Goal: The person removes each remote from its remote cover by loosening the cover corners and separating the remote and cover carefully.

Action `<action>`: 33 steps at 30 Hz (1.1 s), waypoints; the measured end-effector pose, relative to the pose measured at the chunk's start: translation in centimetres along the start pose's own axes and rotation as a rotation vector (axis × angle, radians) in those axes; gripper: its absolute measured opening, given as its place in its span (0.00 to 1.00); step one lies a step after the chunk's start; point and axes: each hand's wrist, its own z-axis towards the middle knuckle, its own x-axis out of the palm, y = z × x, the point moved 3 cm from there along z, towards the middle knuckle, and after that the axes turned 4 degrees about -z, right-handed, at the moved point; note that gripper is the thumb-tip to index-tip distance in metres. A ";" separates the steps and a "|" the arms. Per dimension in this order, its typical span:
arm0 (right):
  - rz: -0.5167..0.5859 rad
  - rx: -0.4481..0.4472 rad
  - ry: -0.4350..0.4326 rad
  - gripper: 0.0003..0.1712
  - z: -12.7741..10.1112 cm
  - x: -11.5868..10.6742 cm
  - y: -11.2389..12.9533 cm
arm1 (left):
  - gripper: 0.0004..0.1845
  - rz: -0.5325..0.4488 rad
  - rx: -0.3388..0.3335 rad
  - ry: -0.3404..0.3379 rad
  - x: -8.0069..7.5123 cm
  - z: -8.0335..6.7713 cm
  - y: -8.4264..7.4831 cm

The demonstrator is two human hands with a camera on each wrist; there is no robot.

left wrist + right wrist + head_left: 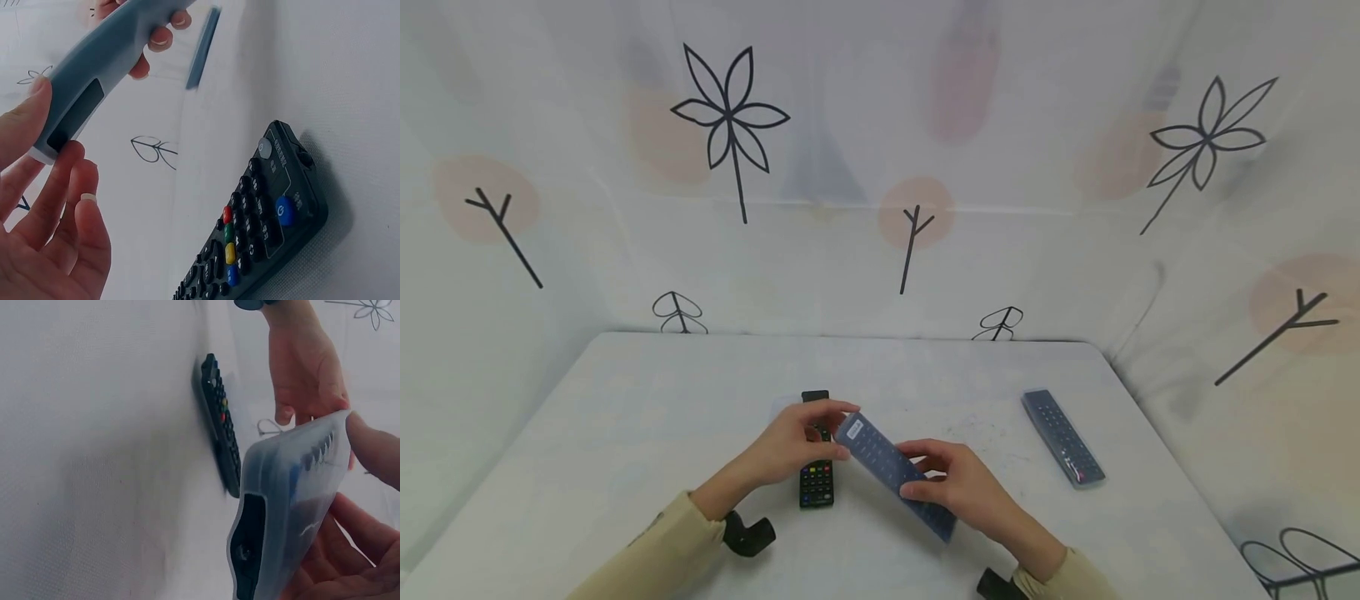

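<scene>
I see my left hand [793, 446] and right hand [958, 487] each gripping an end of the covered remote [895, 471], lifted just above the black remote [816, 479] on the desk [625, 433].

The head view looks down from above at the white table [625, 433]; both wrist views sit close and low, sharing the black remote [256, 231].
</scene>
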 end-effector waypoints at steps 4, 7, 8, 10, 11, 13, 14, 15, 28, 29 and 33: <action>-0.014 -0.027 0.008 0.35 0.1 0.1 0.2 | 0.27 -0.008 -0.003 -0.024 0.0 0.0 0.0; -0.036 -0.043 0.006 0.36 0.2 0.3 0.3 | 0.26 -0.024 -0.016 -0.044 0.1 0.0 0.0; -0.037 -0.045 0.003 0.36 0.2 0.4 0.3 | 0.25 -0.028 -0.019 -0.053 0.1 0.0 -0.1; -0.044 -0.045 -0.004 0.35 0.3 0.5 0.2 | 0.25 -0.029 -0.023 -0.071 0.2 0.0 -0.1; -0.048 -0.044 -0.007 0.35 0.4 0.5 0.2 | 0.25 -0.029 -0.023 -0.079 0.2 -0.1 -0.2; -0.044 -0.040 -0.013 0.33 0.4 0.6 0.1 | 0.25 -0.031 -0.018 -0.094 0.2 -0.1 -0.3; -0.040 -0.039 -0.012 0.33 0.4 0.6 0.1 | 0.25 -0.029 -0.015 -0.101 0.2 -0.1 -0.4; -0.032 -0.040 -0.010 0.32 0.5 0.6 0.1 | 0.25 -0.031 -0.012 -0.107 0.2 -0.1 -0.5; 0.198 -0.090 0.173 0.27 0.3 0.8 0.3 | 0.21 -0.101 0.060 -0.131 0.1 -0.2 -1.0; 0.211 -0.104 0.192 0.27 0.3 0.9 0.2 | 0.21 -0.106 0.062 -0.135 0.0 -0.2 -1.0; 0.265 -0.140 0.250 0.26 0.3 1.0 0.2 | 0.19 -0.130 0.068 -0.138 0.0 -0.2 -1.2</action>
